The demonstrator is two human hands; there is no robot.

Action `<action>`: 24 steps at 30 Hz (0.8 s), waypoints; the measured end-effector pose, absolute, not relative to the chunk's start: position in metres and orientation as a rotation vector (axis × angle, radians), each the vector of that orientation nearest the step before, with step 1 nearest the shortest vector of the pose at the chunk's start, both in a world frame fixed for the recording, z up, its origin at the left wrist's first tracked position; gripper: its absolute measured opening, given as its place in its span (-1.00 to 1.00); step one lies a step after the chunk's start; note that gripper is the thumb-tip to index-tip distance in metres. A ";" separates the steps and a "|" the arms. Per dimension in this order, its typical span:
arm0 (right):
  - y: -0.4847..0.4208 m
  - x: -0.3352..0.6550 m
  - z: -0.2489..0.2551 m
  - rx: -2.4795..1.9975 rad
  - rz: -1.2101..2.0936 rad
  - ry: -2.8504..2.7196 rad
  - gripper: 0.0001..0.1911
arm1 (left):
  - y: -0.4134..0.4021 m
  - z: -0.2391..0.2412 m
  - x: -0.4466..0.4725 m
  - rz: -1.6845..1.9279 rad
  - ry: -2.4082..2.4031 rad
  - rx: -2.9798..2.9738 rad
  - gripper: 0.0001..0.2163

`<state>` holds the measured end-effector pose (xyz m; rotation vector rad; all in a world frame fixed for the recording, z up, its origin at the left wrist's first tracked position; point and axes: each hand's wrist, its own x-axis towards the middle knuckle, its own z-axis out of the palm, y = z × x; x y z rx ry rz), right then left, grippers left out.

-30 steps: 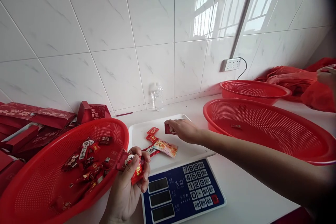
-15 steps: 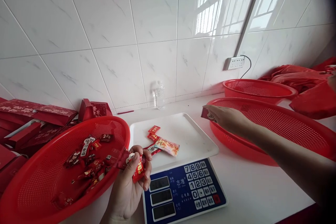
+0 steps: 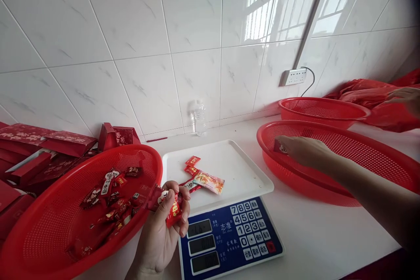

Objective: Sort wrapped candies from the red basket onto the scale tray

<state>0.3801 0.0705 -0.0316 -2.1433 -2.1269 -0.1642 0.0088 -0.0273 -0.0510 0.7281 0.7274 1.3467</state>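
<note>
My left hand (image 3: 160, 234) is closed around a few red wrapped candies (image 3: 172, 210) beside the front edge of the left red basket (image 3: 49, 245), which holds several more candies (image 3: 111, 197). My right hand (image 3: 303, 151) reaches over the rim of the big red basket (image 3: 361, 162) on the right, pinching a dark red candy packet (image 3: 278, 146). Between them stands a digital scale (image 3: 229, 236) with a white tray (image 3: 229, 162) that carries small red candies (image 3: 192, 166) and an orange packet (image 3: 209, 182).
Red gift boxes (image 3: 39, 148) are piled at the far left. A clear bottle (image 3: 198, 117) stands against the tiled wall. A second red basket (image 3: 323, 111), red bags (image 3: 370, 96) and another person's hand (image 3: 405, 96) are at the right. A socket (image 3: 293, 78) hangs on the wall.
My right hand carried a red packet from above the scale tray rightwards into the big right basket. My left hand stayed put, holding its candies.
</note>
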 end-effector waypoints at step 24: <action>0.037 0.205 -0.031 -1.290 0.160 -2.710 -0.60 | -0.028 -0.054 0.009 1.350 0.727 0.749 -0.68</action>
